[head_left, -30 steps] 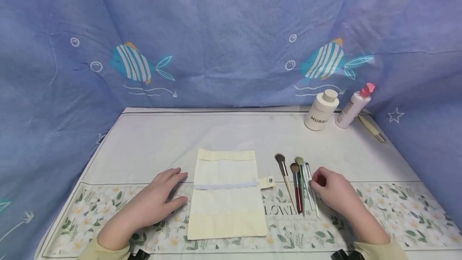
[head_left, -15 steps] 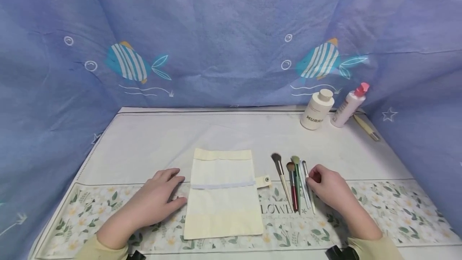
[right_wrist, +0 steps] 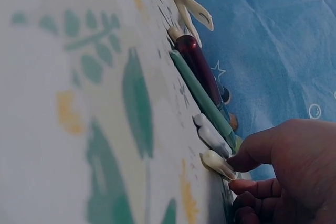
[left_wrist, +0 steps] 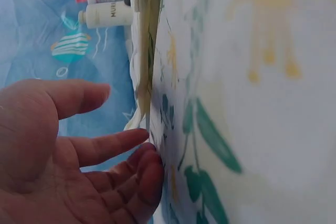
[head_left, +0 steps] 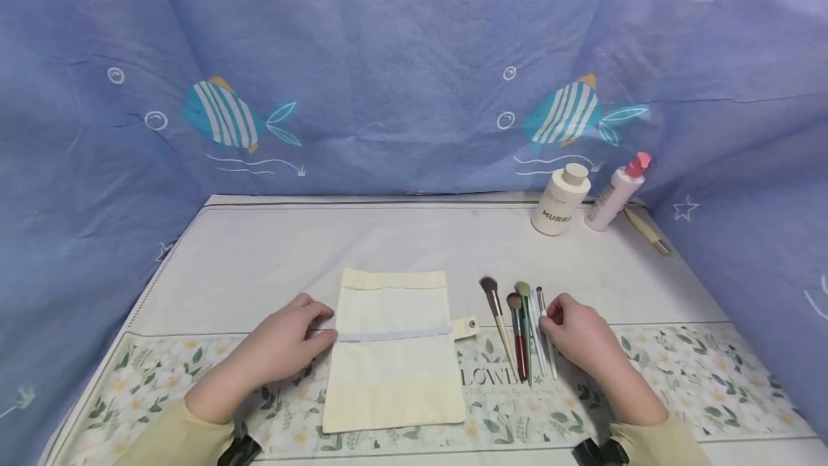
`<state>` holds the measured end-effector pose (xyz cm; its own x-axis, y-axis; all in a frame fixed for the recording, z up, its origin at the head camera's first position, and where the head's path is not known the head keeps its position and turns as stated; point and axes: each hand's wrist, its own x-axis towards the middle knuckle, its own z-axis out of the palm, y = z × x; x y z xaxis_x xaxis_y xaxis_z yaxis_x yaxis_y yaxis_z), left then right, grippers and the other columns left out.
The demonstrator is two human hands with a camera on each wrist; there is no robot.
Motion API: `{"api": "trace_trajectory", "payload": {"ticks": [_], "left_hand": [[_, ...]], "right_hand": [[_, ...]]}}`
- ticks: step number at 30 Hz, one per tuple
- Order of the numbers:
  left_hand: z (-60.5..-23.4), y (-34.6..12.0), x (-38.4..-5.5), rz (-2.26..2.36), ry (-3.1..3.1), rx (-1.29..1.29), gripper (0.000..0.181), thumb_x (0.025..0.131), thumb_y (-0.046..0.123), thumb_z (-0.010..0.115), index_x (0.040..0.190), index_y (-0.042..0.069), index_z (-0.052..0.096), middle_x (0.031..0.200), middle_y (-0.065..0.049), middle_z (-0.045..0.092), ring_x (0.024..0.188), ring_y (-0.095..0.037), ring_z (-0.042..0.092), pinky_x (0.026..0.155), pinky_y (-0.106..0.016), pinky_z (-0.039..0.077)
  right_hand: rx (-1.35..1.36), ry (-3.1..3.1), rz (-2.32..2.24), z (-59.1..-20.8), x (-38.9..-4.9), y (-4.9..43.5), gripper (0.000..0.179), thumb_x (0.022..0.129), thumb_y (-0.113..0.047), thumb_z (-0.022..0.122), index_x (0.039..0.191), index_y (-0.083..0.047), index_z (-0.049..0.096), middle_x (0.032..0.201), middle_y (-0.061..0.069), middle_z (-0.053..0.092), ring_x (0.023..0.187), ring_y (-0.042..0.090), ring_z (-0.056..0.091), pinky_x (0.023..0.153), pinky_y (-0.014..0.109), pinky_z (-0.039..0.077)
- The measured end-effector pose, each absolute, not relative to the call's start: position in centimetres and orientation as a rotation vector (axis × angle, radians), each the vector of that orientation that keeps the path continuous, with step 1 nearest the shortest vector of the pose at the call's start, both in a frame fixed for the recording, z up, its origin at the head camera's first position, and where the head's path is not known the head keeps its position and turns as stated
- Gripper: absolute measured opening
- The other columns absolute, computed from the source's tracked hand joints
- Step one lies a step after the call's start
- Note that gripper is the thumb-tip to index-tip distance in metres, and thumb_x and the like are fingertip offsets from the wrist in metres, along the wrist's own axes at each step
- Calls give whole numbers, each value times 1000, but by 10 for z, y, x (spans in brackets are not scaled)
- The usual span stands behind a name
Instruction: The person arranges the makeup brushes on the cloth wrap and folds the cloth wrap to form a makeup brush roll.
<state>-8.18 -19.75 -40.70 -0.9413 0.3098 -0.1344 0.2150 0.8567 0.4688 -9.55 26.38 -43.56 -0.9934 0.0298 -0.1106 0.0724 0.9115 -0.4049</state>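
A cream fabric brush roll [head_left: 394, 365] lies unfolded on the table, its snap tab [head_left: 466, 327] pointing right. My left hand [head_left: 281, 340] is at its left edge, fingertips right at the cloth, thumb and fingers apart. To the right of the roll, several makeup brushes lie side by side: one with a pale handle [head_left: 502, 333], one with a red handle [head_left: 520, 351], one in green [head_left: 527, 329] and a white one [head_left: 538, 344]. With thumb and forefinger, my right hand [head_left: 578, 333] pinches the rightmost slim brush [right_wrist: 214, 161], which has a cream handle end.
At the back right stand a white bottle [head_left: 560, 201] and a pump bottle [head_left: 614, 196] with a pink top. A cream object with a metal-coloured end [head_left: 647, 231] lies beside them. Blue fish-print cloth [head_left: 388, 92] hangs behind and along both sides.
My left hand has moved right until its fingertips are at the roll's left edge. My right hand stays at the slim brush. The head view has shifted slightly.
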Motion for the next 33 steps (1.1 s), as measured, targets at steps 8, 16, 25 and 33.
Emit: {"api": "trace_trajectory", "payload": {"ticks": [8, 16, 25, 33], "left_hand": [[-409, -193, -92, 819, 2800, 255, 29, 100, 23, 66, 125, 7, 68, 69, 7, 56, 52, -12, 45, 55, -27, 40], [-409, -190, -100, 933, 2647, 257, 33, 101, 21, 66, 127, 1, 62, 67, 2, 61, 55, -16, 55, 61, -30, 46], [-414, -187, -105, 1031, 2546, 259, 27, 100, 16, 66, 120, 1, 56, 65, 1, 65, 54, -18, 61, 68, -30, 49], [-425, -191, -114, 1225, 2373, 327, 14, 101, 13, 65, 103, 1, 57, 65, -3, 63, 54, -19, 61, 51, -28, 51]], "right_hand": [[110, 2950, -609, -436, -97, 262, 21, 95, -24, 62, 98, -4, 56, 80, 5, 61, 67, 21, 53, 58, 34, 41], [124, 2920, -648, -433, -101, 260, 23, 95, -25, 66, 97, -4, 57, 82, 6, 62, 69, 21, 54, 58, 34, 42], [82, 2895, -673, -431, -106, 260, 18, 93, -21, 66, 89, -5, 58, 77, 5, 59, 65, 20, 52, 56, 33, 40], [96, 2856, -709, -430, -107, 268, 15, 91, -20, 60, 86, -6, 57, 75, 4, 56, 64, 20, 50, 56, 32, 38]]}}
